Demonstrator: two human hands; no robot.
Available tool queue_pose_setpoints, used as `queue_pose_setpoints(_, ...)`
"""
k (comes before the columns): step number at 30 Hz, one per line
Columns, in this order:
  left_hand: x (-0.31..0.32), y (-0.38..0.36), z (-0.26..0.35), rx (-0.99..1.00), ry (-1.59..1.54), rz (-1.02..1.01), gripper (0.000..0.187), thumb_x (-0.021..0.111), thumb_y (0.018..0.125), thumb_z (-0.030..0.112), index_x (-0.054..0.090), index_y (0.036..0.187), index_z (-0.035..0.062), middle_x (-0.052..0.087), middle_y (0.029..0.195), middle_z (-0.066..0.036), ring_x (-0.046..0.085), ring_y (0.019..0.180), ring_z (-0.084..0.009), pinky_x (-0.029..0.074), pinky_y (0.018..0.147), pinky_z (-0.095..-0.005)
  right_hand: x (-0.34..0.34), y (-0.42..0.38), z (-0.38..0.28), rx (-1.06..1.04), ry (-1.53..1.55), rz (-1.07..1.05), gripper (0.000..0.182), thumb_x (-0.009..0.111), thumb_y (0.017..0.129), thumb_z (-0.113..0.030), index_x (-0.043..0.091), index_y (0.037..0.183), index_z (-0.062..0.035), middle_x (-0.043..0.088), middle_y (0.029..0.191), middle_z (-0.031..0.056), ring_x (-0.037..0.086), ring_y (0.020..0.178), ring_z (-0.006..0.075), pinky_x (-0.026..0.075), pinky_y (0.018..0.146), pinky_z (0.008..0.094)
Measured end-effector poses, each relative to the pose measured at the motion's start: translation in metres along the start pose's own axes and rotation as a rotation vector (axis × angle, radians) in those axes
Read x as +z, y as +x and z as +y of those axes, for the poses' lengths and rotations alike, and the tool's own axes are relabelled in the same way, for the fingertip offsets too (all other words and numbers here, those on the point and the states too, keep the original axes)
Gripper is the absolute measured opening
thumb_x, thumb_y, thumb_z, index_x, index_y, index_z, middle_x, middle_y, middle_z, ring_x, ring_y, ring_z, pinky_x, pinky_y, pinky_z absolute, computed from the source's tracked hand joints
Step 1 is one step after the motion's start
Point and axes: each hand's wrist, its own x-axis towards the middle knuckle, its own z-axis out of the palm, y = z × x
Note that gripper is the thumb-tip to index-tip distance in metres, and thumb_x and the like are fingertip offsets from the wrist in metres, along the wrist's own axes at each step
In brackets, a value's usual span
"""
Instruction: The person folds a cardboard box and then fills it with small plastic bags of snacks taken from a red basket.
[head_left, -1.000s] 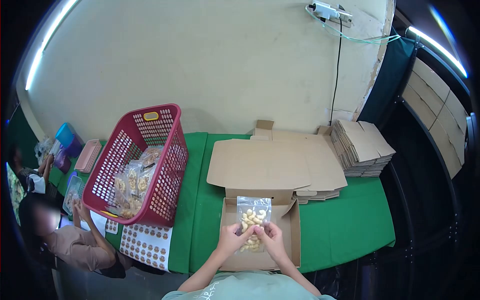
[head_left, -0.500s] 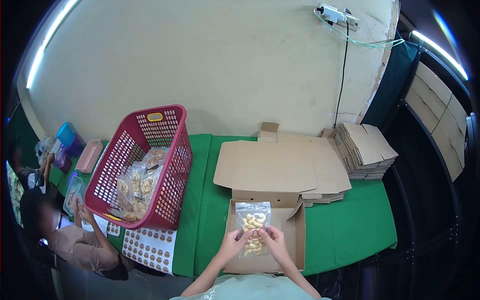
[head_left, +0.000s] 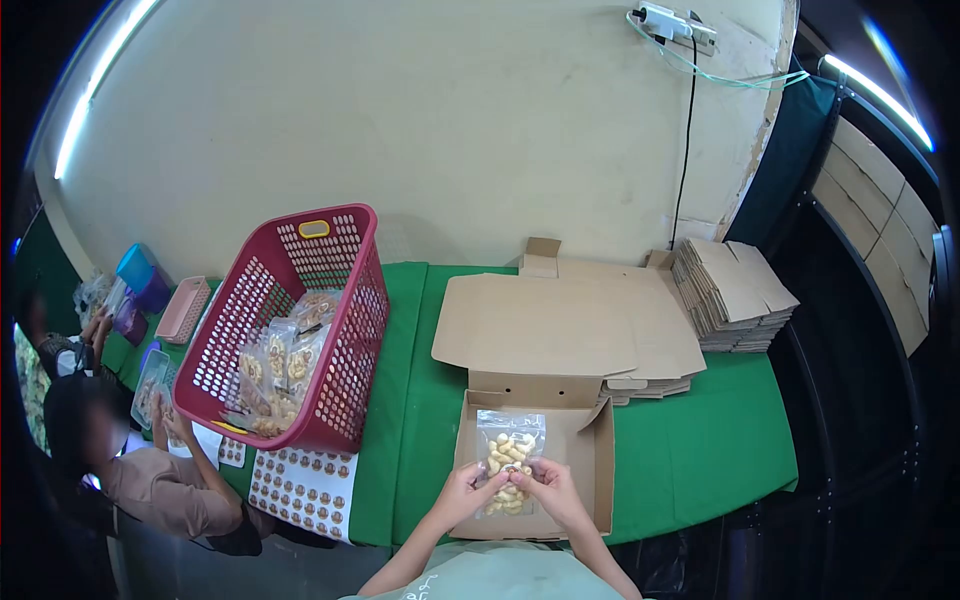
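A clear zip bag of pale, curved pieces that look like cashews point(head_left: 512, 450) is held upright over an open cardboard box point(head_left: 603, 470). My left hand point(head_left: 467, 495) grips its left edge, and my right hand point(head_left: 552, 492) grips the right edge. Both thumbs meet on the bag's front, over a small round sticker that they mostly cover. Behind the bag, the box's brown floor and raised back flap show. The zip end of the bag points away from me.
Left of the box stands a maroon laundry basket point(head_left: 372, 330) with several filled bags. Sticker sheets point(head_left: 300, 492) lie beside it. Flat cardboard point(head_left: 560, 320) and a stack of folded boxes point(head_left: 735, 295) sit behind. A co-worker point(head_left: 175, 490) handles something at far left.
My thumbs have drawn together over the sticker on the bag's front, covering more of it. The view has shifted slightly; both hands still hold the bag above the box.
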Motion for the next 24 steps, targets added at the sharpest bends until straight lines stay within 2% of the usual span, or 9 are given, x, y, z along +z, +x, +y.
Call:
queue_pose_setpoints(1,0.001,-0.002,0.000,0.003,-0.022,0.003,0.024,0.063,0.082,0.021,0.054,0.071,0.0011,0.047,0.061,0.007,0.041,0.057,-0.0016,0.032,0.048,-0.0190,-0.001,-0.002,-0.001,-0.003,0.010,-0.007,0.026,0.063,0.080,-0.007,0.056,0.103,0.0042,0.062,0.090,0.0049,0.056,0.078,0.0060,0.046,0.064,0.0186)
queue_pose_setpoints(4,0.006,-0.003,-0.023,-0.020,-0.197,-0.052,0.027,0.061,0.083,0.025,0.060,0.090,-0.0012,0.059,0.075,-0.001,0.053,0.066,-0.0033,0.042,0.055,-0.0202,-0.003,-0.007,-0.011,0.036,0.053,-0.041,0.025,0.061,0.081,-0.006,0.057,0.103,0.0034,0.062,0.089,0.0050,0.057,0.079,0.0077,0.046,0.067,0.0207)
queue_pose_setpoints(7,0.007,-0.002,-0.025,-0.066,-0.134,-0.029,0.026,0.062,0.082,0.024,0.059,0.089,-0.0010,0.059,0.074,-0.002,0.053,0.067,-0.0032,0.043,0.055,-0.0198,-0.003,-0.005,-0.012,0.041,0.109,-0.010,0.028,0.062,0.080,-0.006,0.055,0.106,0.0035,0.061,0.094,0.0056,0.057,0.083,0.0082,0.046,0.069,0.0210)
queue_pose_setpoints(10,0.006,0.006,-0.015,-0.014,-0.222,0.019,0.021,0.064,0.081,0.021,0.058,0.081,0.0007,0.054,0.070,0.004,0.047,0.061,-0.0007,0.038,0.052,-0.0176,0.008,-0.005,-0.024,-0.030,0.111,0.029,0.033,0.062,0.081,-0.010,0.052,0.109,0.0036,0.058,0.104,0.0082,0.054,0.093,0.0105,0.045,0.078,0.0241)
queue_pose_setpoints(13,0.001,0.017,-0.014,0.036,-0.106,-0.002,0.021,0.063,0.081,0.020,0.060,0.085,0.0002,0.055,0.071,0.003,0.048,0.062,-0.0011,0.039,0.053,-0.0177,0.005,0.005,-0.015,-0.179,-0.046,-0.001,0.036,0.064,0.080,-0.011,0.051,0.111,0.0025,0.057,0.106,0.0080,0.053,0.096,0.0110,0.045,0.079,0.0250)
queue_pose_setpoints(16,-0.004,0.026,-0.017,0.012,-0.100,-0.097,0.021,0.063,0.081,0.020,0.059,0.085,-0.0003,0.056,0.072,0.002,0.049,0.063,-0.0020,0.040,0.053,-0.0182,-0.010,0.012,-0.009,-0.094,-0.088,-0.048,0.037,0.063,0.080,-0.010,0.049,0.112,0.0019,0.057,0.105,0.0068,0.053,0.097,0.0118,0.045,0.080,0.0263)
queue_pose_setpoints(19,-0.006,0.030,-0.025,0.016,0.011,-0.196,0.026,0.061,0.083,0.026,0.059,0.090,0.0002,0.059,0.075,-0.002,0.052,0.066,-0.0038,0.043,0.056,-0.0198,-0.014,0.014,-0.008,-0.084,-0.006,-0.072,0.038,0.062,0.080,-0.009,0.048,0.113,0.0015,0.057,0.105,0.0063,0.054,0.095,0.0118,0.045,0.079,0.0266)
queue_pose_setpoints(22,0.003,0.025,-0.028,-0.047,-0.260,-0.182,0.027,0.060,0.083,0.027,0.059,0.090,0.0007,0.057,0.074,0.001,0.050,0.065,-0.0035,0.041,0.056,-0.0194,-0.022,0.011,-0.021,0.080,0.034,-0.111,0.035,0.059,0.082,-0.005,0.047,0.114,0.0021,0.057,0.106,0.0072,0.055,0.093,0.0123,0.048,0.078,0.0269)
queue_pose_setpoints(24,0.004,0.021,-0.025,-0.057,-0.220,-0.151,0.027,0.060,0.084,0.027,0.058,0.089,0.0005,0.056,0.073,0.002,0.049,0.065,-0.0035,0.040,0.055,-0.0195,-0.022,0.014,-0.016,0.040,0.029,-0.136,0.036,0.059,0.082,-0.007,0.046,0.115,0.0022,0.057,0.106,0.0075,0.055,0.093,0.0126,0.048,0.077,0.0267)
